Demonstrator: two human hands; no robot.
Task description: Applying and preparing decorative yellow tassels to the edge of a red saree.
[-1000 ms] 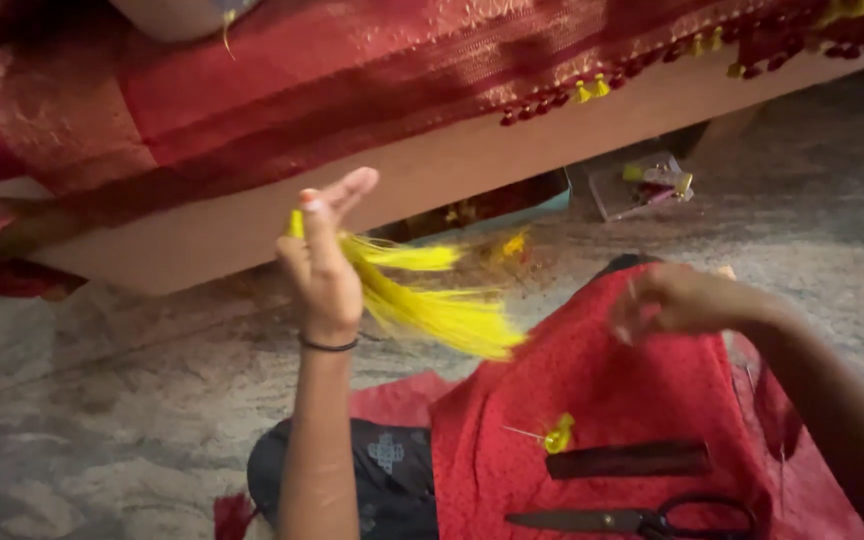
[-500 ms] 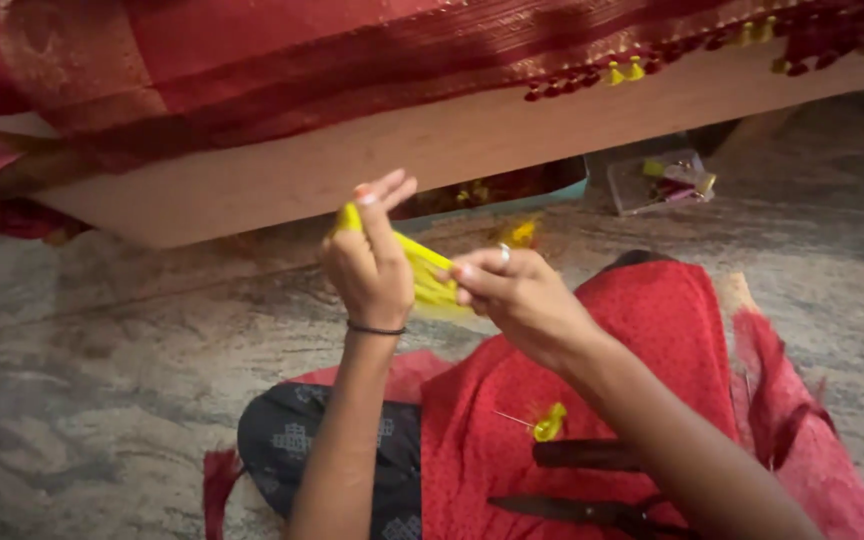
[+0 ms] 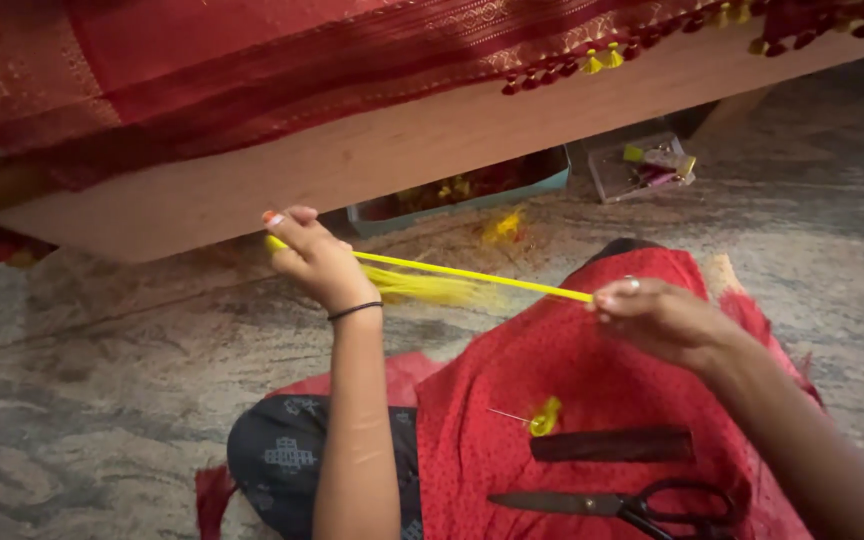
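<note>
My left hand (image 3: 314,259) grips a bundle of yellow thread, whose loose ends (image 3: 430,288) fan out beside my wrist. From it a taut yellow strand (image 3: 482,275) runs right to my right hand (image 3: 657,317), which pinches its far end over my red-clothed knee. A black band circles my left wrist. On the red cloth (image 3: 512,420) in my lap lie a small yellow tassel on a pin (image 3: 542,417), a dark flat stick (image 3: 612,445) and black scissors (image 3: 612,503).
A red fabric (image 3: 252,60) with a fringe of red and yellow tassels (image 3: 602,60) hangs over a wooden ledge (image 3: 352,160). Beneath it stand a teal tray (image 3: 472,195) and a clear small box (image 3: 647,165). Patterned stone floor (image 3: 102,380) surrounds me.
My hands were together at the yellow thread; my right hand has pulled right and down, drawing a strand out taut. My left hand shifted left.
</note>
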